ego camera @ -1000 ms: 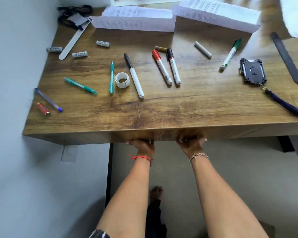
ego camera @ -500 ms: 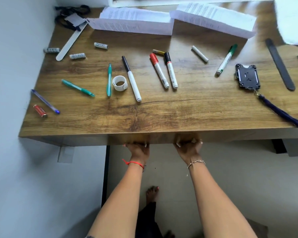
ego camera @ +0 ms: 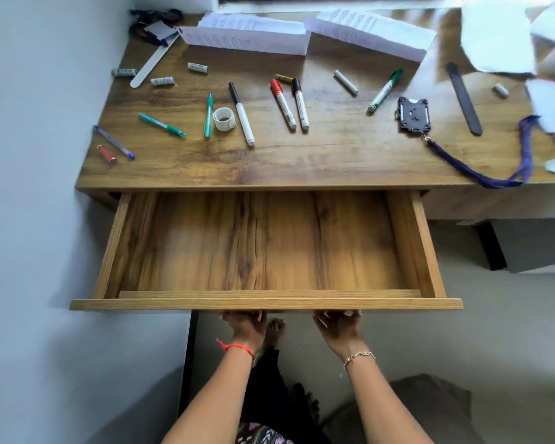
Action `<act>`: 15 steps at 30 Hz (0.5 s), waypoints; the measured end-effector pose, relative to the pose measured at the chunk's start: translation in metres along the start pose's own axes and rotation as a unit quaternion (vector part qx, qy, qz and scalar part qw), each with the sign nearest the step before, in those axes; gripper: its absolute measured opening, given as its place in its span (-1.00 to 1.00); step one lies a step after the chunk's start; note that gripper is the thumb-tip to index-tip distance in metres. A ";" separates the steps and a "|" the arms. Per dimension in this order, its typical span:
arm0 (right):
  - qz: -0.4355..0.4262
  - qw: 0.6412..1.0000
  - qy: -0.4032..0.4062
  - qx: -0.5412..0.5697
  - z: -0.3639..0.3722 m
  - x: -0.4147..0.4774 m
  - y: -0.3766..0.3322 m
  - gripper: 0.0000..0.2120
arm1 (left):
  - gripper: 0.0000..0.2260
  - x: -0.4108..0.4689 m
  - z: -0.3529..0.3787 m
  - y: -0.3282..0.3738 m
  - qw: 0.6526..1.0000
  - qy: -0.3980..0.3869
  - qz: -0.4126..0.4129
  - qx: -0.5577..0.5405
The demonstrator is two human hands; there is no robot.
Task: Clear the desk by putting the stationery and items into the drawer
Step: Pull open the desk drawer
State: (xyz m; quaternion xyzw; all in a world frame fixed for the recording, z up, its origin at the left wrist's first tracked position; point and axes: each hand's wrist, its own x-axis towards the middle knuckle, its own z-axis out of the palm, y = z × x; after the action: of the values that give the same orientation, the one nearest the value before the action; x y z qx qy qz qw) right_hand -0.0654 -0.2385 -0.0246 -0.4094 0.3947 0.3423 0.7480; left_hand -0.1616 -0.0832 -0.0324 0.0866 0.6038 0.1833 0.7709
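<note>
Head view: shallow wood-grain drawer (ego camera: 263, 304) open beneath brown wooden desk (ego camera: 334, 155), near front edge gripped from below by left hand (ego camera: 245, 326) and right hand (ego camera: 340, 328); red-capped white marker (ego camera: 282, 104) far behind, on desktop.

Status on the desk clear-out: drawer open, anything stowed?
Done: drawer is pulled out, nothing in it. In hand: left hand and right hand grip its front edge from below. Left: everything, including red-capped marker, blue pen, tape roll and badge holder, lies on the desk.
</note>
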 end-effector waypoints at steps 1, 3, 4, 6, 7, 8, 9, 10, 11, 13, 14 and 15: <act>0.013 1.000 -0.006 -0.021 -0.013 -0.007 0.003 -0.49 | -0.54 -0.008 -0.011 -0.002 1.000 0.006 -0.012 0.014; 0.045 0.997 0.018 -0.064 -0.042 -0.028 0.009 -0.35 | -0.59 -0.033 -0.037 -0.005 0.999 -0.008 -0.031 0.032; 0.058 0.994 0.038 -0.087 -0.058 -0.037 0.009 -0.44 | -0.58 -0.046 -0.050 -0.005 0.998 -0.021 -0.035 0.048; 0.022 0.986 0.099 -0.135 -0.088 -0.053 0.003 -0.70 | -0.66 -0.065 -0.074 -0.006 0.990 -0.030 -0.011 0.140; -0.022 0.979 0.131 -0.155 -0.102 -0.062 -0.004 -0.77 | -0.70 -0.076 -0.085 -0.008 0.981 -0.024 -0.015 0.189; -0.079 0.966 0.175 -0.174 -0.113 -0.074 -0.013 -0.75 | -0.72 -0.088 -0.093 -0.008 0.971 -0.017 -0.036 0.236; -0.143 0.944 0.220 -0.201 -0.122 -0.089 -0.024 -0.70 | -0.73 -0.103 -0.100 -0.010 0.949 -0.023 -0.045 0.310; -0.212 0.911 0.261 -0.238 -0.129 -0.105 -0.035 -0.66 | -0.76 -0.122 -0.104 -0.007 0.912 -0.040 -0.046 0.405; -0.289 0.868 0.285 -0.285 -0.133 -0.121 -0.047 -0.63 | -0.78 -0.138 -0.104 -0.002 0.851 -0.070 -0.024 0.520; -0.465 0.757 0.251 -0.384 -0.132 -0.157 -0.063 -0.58 | -0.83 -0.171 -0.107 0.007 0.687 -0.156 0.106 0.702; -0.539 0.691 0.199 -0.440 -0.132 -0.167 -0.066 -0.59 | -0.85 -0.188 -0.104 0.012 0.618 -0.198 0.184 0.738; -0.586 0.633 0.133 -0.488 -0.129 -0.175 -0.065 -0.60 | -0.86 -0.201 -0.102 0.015 0.572 -0.232 0.260 0.743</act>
State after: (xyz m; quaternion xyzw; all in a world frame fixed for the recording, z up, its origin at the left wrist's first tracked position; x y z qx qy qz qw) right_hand -0.1303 -0.4137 0.1048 -0.9011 -0.0578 -0.0840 0.4215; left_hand -0.3035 -0.1562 0.1277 0.8214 0.2797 -0.1637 0.4692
